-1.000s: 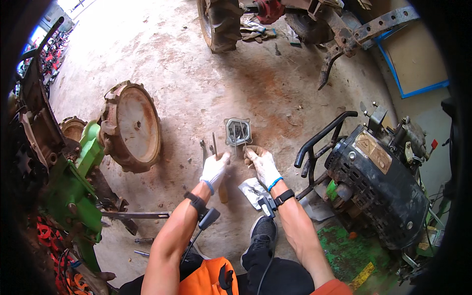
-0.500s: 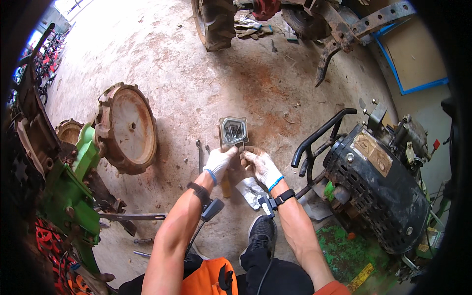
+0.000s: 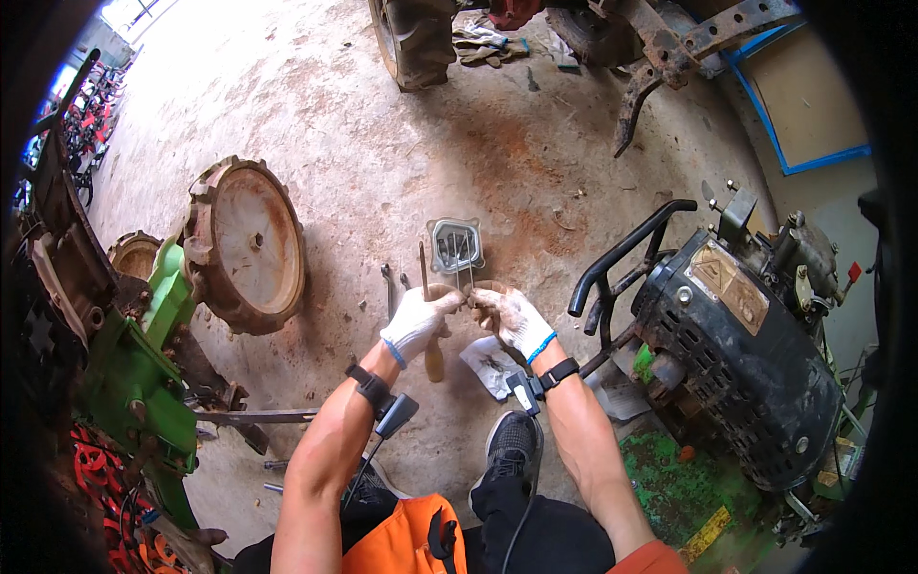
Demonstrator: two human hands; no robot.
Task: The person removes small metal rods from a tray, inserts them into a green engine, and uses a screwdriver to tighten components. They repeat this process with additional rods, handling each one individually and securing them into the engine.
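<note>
Both my hands wear white gloves, the right one dirty at the fingers. My left hand (image 3: 426, 318) is closed around a screwdriver with a yellow handle (image 3: 435, 368); its thumb and forefinger also meet at thin metal rods (image 3: 463, 272). My right hand (image 3: 507, 316) pinches those rods, its fingertips almost touching the left thumb. Just beyond them a squarish metal housing (image 3: 443, 235) with a flanged rim lies on the concrete floor, partly behind the rods. Wrenches (image 3: 388, 297) lie left of my hands. A crumpled white cloth or paper (image 3: 486, 373) lies below them.
A rusty wheel (image 3: 251, 244) and green machinery (image 3: 143, 383) stand at left. A black machine (image 3: 732, 368) with a tubular handle is at right. At the back are a tractor tyre (image 3: 421, 43), gloves (image 3: 488, 43), a steel bracket (image 3: 650, 77) and a blue-edged board (image 3: 784, 105).
Since a second ago my hands have come closer together, the left moving right to the rods. The screwdriver shaft has shifted slightly right. The view has moved a little.
</note>
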